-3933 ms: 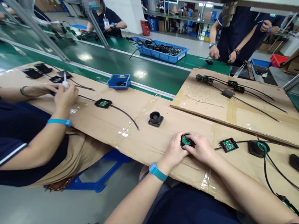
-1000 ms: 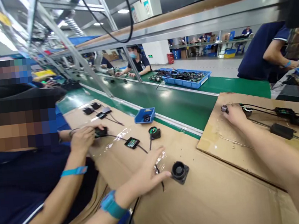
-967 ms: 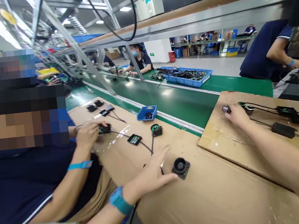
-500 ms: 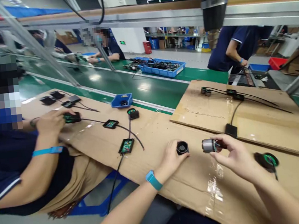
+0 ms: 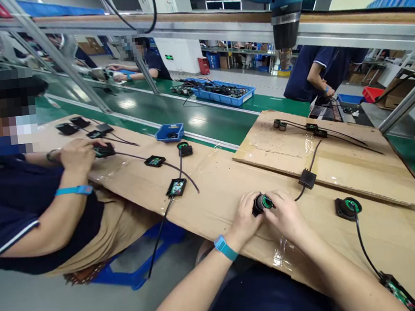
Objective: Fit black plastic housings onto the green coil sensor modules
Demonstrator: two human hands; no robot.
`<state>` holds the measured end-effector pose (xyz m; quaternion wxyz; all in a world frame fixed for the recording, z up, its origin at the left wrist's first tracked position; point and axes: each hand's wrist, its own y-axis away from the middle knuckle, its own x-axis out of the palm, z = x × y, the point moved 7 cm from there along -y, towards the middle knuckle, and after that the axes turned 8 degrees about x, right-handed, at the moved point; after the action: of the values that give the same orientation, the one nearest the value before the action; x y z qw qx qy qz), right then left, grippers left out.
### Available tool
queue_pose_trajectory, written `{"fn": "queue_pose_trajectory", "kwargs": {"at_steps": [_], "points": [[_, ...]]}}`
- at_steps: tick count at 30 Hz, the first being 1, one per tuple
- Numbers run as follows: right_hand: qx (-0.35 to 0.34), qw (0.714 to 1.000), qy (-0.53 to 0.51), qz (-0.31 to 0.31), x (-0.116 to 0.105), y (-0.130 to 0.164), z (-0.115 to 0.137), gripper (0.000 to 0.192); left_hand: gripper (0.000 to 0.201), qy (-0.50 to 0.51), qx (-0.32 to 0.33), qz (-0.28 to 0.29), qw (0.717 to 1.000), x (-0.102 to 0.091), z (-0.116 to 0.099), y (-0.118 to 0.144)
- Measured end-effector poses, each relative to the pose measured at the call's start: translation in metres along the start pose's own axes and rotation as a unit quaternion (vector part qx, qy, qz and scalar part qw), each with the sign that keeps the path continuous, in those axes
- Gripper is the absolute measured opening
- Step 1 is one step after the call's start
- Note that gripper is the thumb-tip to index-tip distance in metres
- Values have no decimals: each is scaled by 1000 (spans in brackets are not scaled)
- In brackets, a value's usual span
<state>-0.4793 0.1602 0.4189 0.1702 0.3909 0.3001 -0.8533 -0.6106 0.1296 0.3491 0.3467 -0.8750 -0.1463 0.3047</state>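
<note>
Cardboard [image 5: 211, 194] covers the bench, and near its front edge both hands meet over a black housing [image 5: 260, 204] with a green part in its mouth. Pressing that part in well looks to call for keeping it square and pushing evenly. Left hand [image 5: 245, 217] curls closed around the housing, palm inward, wrist low. Right hand [image 5: 286, 216] arches over, fingertips pinching the top.

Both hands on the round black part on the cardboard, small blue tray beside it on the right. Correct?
Not quite. In the head view both hands, left hand and right hand, do hold the round black part on the cardboard, but the small blue tray sits far off to the left, by the green belt.
</note>
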Motion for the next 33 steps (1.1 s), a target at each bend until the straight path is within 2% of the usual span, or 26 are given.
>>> {"fn": "queue_pose_trajectory", "kwargs": {"at_steps": [3, 7, 12, 18, 22, 25, 30, 31, 33], "points": [[8, 998, 50, 35, 10, -2, 3, 41, 59, -10, 19, -2, 1000, 1, -3, 2], [1, 996, 69, 60, 19, -2, 4, 42, 57, 19, -3, 5, 1000, 3, 0, 2], [72, 996, 52, 13, 24, -2, -6, 35, 57, -5, -1, -16, 1000, 1, 1, 1], [1, 997, 79, -4, 32, 7, -11, 46, 51, 22, -16, -11, 1000, 1, 4, 2], [-10, 999, 41, 11, 37, 16, -23, 52, 49, 24, -23, -1, 999, 3, 5, 1], [5, 1000, 13, 6, 37, 14, -23, 47, 56, 32, -28, 10, 999, 6, 7, 5], [32, 997, 17, 69, 34, -3, -17, 29, 51, 44, -68, 17, 997, 7, 18, 11], [36, 997, 18, 61, 30, -7, -17, 29, 56, 48, -70, 9, 996, 5, 20, 11], [54, 998, 23, 4, 15, -11, -19, 36, 80, 68, -51, -17, 996, -2, 19, 9]]}}
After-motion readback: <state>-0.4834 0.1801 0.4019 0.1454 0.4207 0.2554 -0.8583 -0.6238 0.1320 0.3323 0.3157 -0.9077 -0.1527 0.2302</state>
